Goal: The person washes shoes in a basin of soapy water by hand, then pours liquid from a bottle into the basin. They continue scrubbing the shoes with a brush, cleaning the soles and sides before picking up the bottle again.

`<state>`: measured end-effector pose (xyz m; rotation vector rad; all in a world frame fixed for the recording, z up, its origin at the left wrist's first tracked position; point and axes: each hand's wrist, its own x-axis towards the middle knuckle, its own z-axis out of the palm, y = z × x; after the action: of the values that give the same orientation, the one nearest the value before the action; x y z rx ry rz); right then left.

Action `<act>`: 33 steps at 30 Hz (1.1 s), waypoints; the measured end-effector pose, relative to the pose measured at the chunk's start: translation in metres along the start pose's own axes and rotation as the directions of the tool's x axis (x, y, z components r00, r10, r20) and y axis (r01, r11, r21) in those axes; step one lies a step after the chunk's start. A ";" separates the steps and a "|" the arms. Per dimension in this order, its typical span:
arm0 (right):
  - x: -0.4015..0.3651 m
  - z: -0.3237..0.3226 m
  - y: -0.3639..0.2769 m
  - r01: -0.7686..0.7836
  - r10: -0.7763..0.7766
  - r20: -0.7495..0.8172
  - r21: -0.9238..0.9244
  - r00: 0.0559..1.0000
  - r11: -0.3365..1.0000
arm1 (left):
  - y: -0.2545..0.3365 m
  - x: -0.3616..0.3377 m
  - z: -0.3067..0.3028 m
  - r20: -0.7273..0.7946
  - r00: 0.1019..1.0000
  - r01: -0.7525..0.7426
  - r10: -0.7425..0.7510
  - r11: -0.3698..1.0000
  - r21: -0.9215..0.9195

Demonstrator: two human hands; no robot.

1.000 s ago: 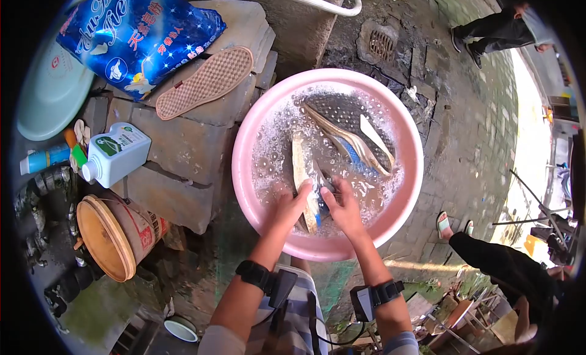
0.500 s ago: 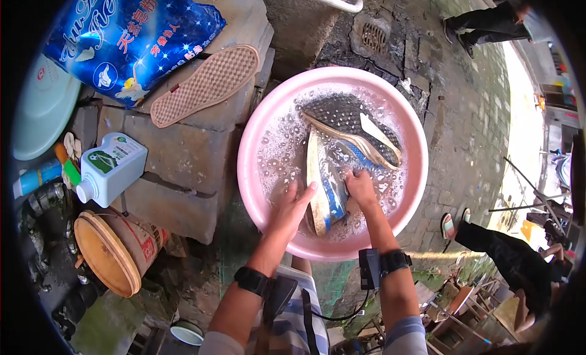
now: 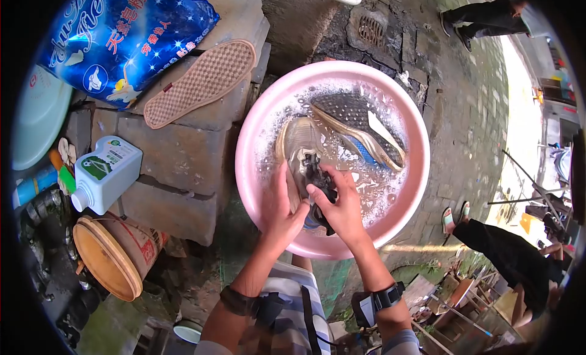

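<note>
Here we are, right over the pink basin, and both hands are at work on the near shoe! It sits inside the basin on its left side, toe pointing away from the person, the pale edge of its sole showing along the left. The left grip holds the shoe by its near left side, thumb reaching inward, though the hand itself covers most of the heel. The right grip is closed on the dark material at the shoe's opening, thumb across the top; whether that is tongue, lace or lining is hard to make out. The thumbs almost meet, and how far the shoe sits below the waterline, nobody can tell from here.

Just beside it, up and to the right, lies the far shoe, tipped over, dark and dotted, blue showing low on its side. Suds and glare blur its lower part in the cloudy water.

Over on the brick ledge, a checked insole lies next to a blue bag, its top cut off by the frame. A white bottle lies near them; a pale green basin slips into the dark edge at the far left. On the right, two bystanders appear only in part, one in black trousers along the upper edge.
</note>
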<state>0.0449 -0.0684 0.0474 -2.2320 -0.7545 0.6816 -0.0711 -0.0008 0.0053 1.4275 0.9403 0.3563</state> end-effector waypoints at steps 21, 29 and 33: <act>0.049 0.045 0.093 -0.047 0.381 0.411 -0.627 0.828 0.778 | -0.001 0.024 -0.008 -0.226 0.949 0.232 -0.221 0.972 0.024; 0.051 -0.012 0.072 0.213 0.364 0.473 -0.797 0.803 0.565 | -0.001 0.014 -0.006 -0.232 0.969 0.096 -0.091 0.995 0.008; 0.023 0.001 0.092 0.394 0.311 0.557 -0.799 0.770 0.454 | 0.000 0.015 -0.007 -0.207 0.975 0.088 -0.074 0.994 0.059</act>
<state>0.0900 -0.1086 -0.0261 -2.8842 -1.9206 1.2837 -0.0671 0.0149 0.0009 1.4284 1.1844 0.4199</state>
